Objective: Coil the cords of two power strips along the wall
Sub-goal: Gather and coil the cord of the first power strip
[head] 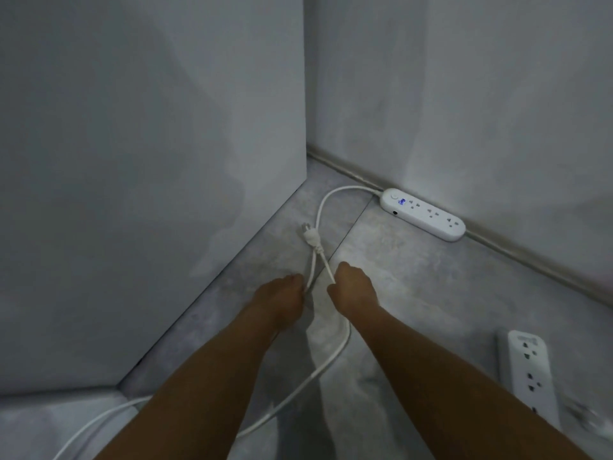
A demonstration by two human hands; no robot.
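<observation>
A white power strip (423,214) with a small blue light lies along the base of the far wall. Its white cord (326,202) curves left from the strip, then runs down towards my hands. The cord's plug (310,236) rests on the floor just beyond them. My left hand (282,298) is closed on the cord section coming from the strip. My right hand (353,288) pinches the section just below the plug. More white cord (298,391) loops under my forearms towards the lower left. A second white power strip (530,373) lies at the lower right, partly cut off.
A tall grey panel (149,194) stands at the left, meeting the grey tiled floor (414,277) along a diagonal edge. A pale skirting strip (514,257) runs along the foot of the far wall. A blurred white object (588,419) lies beside the second strip.
</observation>
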